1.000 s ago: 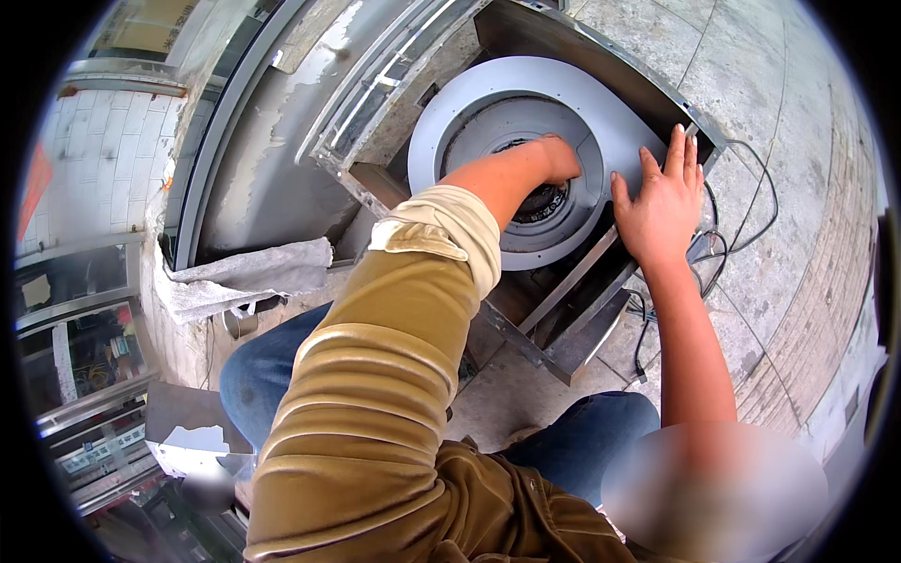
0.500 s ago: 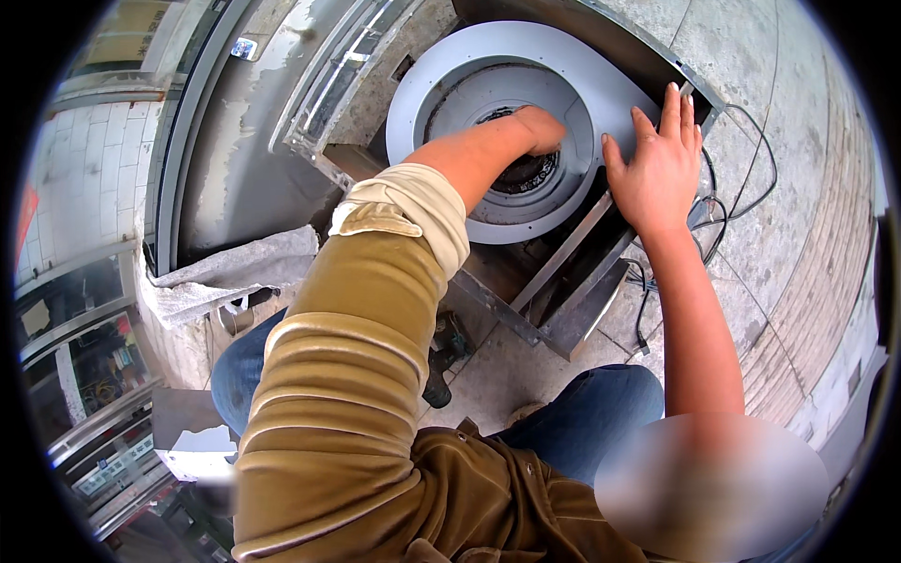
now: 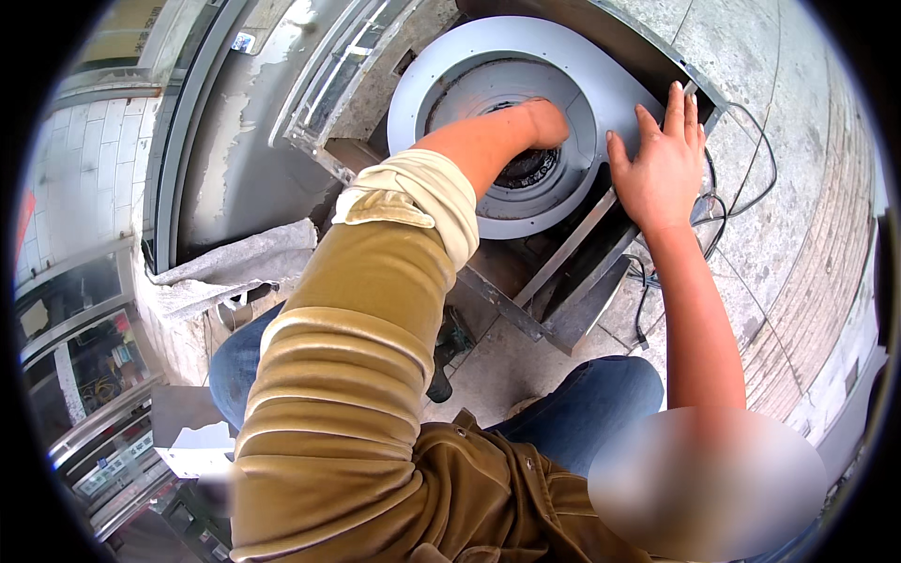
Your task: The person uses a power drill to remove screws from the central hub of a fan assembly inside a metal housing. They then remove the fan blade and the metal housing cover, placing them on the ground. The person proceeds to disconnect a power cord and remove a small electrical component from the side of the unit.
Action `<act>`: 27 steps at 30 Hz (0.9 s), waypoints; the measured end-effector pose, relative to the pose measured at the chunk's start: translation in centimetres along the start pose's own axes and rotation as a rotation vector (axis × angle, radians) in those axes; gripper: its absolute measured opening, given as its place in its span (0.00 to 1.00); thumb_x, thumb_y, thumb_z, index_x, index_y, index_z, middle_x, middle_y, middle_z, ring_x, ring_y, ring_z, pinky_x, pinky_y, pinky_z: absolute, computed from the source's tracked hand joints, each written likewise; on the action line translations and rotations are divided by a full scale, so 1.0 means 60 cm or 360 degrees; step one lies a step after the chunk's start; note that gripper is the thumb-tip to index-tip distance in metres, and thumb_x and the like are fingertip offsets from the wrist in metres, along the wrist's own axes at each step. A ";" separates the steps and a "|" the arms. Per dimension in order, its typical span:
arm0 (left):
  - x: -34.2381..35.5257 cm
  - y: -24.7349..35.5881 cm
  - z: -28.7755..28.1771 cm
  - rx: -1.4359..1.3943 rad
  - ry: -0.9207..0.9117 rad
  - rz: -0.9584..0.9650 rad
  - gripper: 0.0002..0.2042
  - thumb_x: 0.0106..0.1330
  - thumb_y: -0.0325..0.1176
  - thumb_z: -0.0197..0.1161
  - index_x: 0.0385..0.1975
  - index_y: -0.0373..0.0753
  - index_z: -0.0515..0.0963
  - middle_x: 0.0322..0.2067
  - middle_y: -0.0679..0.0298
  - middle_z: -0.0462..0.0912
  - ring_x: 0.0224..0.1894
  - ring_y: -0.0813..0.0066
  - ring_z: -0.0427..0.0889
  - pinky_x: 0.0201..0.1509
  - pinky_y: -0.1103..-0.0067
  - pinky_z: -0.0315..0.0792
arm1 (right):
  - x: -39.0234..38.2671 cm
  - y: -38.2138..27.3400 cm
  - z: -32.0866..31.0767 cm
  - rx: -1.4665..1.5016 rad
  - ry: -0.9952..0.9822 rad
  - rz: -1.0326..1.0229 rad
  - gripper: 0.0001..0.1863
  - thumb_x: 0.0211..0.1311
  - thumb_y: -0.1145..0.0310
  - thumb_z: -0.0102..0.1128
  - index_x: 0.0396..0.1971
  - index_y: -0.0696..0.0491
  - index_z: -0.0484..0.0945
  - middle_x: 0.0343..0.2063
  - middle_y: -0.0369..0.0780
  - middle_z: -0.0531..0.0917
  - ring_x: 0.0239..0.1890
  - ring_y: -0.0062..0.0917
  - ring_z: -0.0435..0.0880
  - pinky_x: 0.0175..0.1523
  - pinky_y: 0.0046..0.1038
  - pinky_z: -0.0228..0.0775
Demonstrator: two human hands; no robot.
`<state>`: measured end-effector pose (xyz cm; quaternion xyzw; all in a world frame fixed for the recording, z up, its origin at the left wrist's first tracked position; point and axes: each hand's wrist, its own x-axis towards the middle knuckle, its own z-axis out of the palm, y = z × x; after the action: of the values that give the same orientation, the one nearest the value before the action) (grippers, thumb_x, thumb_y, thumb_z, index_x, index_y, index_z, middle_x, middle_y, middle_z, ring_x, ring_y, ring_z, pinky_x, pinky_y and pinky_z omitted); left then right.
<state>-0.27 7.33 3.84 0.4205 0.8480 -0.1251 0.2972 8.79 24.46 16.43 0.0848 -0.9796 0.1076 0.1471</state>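
Note:
A round grey blower housing (image 3: 409, 117) with a wide ring opening sits in an open metal box (image 3: 502, 298). My left hand (image 3: 546, 124) reaches down into the opening, over a dark, grimy hub (image 3: 530, 174). Its fingers curl downward and look closed; their tips, and whatever they grip, are hidden below the hand. On the right, my right hand (image 3: 661, 178) lies flat with fingers stretched out, against the housing's right side and the box edge. It grasps nothing. A flat metal strip (image 3: 574, 242) slants across the box beneath that hand.
Black cables (image 3: 775, 164) loop over the paving right of the box. A dark power tool (image 3: 449, 349), partly behind my left sleeve, lies between my knees. At left are a grey cloth (image 3: 239, 258) and a large grey metal panel (image 3: 235, 178).
My left hand has shifted slightly within the opening, its wrist turned a little. My right hand keeps its place on the box edge. The view has tilted very slightly.

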 end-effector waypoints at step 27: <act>-1.082 0.179 0.150 -0.0229 0.1534 -0.2421 0.12 0.57 0.24 0.60 0.40 0.39 0.70 0.35 0.54 0.76 0.38 0.53 0.77 0.41 0.66 0.71 | 0.001 0.016 0.012 -0.0363 -0.0119 -0.0076 0.25 0.58 0.51 0.55 0.51 0.51 0.78 0.65 0.50 0.59 0.68 0.44 0.55 0.68 0.42 0.50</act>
<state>42.29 -31.72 36.68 -0.2665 0.9355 -0.0448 -0.2277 8.32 25.22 15.62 0.0949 -0.9880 -0.0112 0.1216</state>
